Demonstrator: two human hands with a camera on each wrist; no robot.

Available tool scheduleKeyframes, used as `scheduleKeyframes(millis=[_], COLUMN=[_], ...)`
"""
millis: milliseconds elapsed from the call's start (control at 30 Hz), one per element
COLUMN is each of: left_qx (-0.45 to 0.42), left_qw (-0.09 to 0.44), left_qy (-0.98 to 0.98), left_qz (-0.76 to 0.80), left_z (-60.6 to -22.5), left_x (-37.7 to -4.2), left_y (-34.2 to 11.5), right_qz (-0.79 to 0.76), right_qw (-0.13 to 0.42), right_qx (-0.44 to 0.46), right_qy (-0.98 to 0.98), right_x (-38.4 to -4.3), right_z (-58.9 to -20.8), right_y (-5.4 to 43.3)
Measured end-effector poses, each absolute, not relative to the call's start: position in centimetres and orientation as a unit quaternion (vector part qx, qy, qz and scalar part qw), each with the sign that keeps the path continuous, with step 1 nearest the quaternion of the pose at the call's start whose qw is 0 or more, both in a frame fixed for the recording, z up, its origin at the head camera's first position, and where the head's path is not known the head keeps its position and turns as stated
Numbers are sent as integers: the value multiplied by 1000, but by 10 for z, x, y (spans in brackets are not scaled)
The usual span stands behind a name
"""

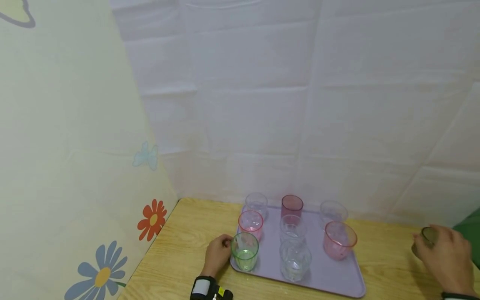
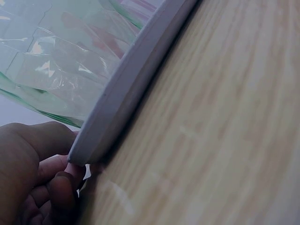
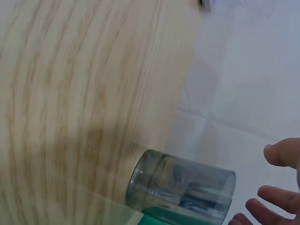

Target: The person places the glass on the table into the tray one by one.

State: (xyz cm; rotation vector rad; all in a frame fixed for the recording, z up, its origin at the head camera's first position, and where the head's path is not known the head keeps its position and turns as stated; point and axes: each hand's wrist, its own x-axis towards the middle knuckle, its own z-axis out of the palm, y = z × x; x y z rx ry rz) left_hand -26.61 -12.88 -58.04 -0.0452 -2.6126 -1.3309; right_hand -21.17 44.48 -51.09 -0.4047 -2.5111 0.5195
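My left hand [image 1: 217,255] is at the near left corner of a lilac tray [image 1: 269,260], beside a green-tinted glass [image 1: 245,252]. In the left wrist view, the thumb and fingers pinch the tray's rim [image 2: 112,98]. Off to the right, my right hand [image 1: 448,256] is at a grey smoky glass [image 1: 428,236]. The right wrist view shows this glass [image 3: 183,187] upright on the wood, with the thumb and fingers [image 3: 276,200] spread and a gap between them and its rim.
On the tray stand a pink-rimmed glass [image 1: 251,225], a dark pink glass [image 1: 291,205], a wide pink glass [image 1: 339,241] and several clear glasses [image 1: 295,260]. White cloth [image 1: 243,125] hangs behind the wooden table [image 1: 180,246]. Something green [image 1: 470,229] lies at the right edge.
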Motion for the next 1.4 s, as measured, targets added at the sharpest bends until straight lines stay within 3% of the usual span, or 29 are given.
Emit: scheduleKeyframes(millis=[700,1033,1267,1400], left_qx=[-17,-14,-15,-17], left_qw=[104,105,110,112], left_qy=[-885,-886,-888,-886], left_qz=[-453,-452,-447,-449], left_z=[-584,-584,-584,-585], left_x=[-268,-268,-268,-267], left_y=[-130,-129,-128,-129], right_qz=[259,268,279,277], right_qw=[185,190,135,137], right_qx=[-234,-242,-288,-280], right_qy=[-918,-913,-906,-909], right_x=[-210,-215,-214,-216], right_z=[-523,-527,-521,-525], right_y=[465,475,474,479])
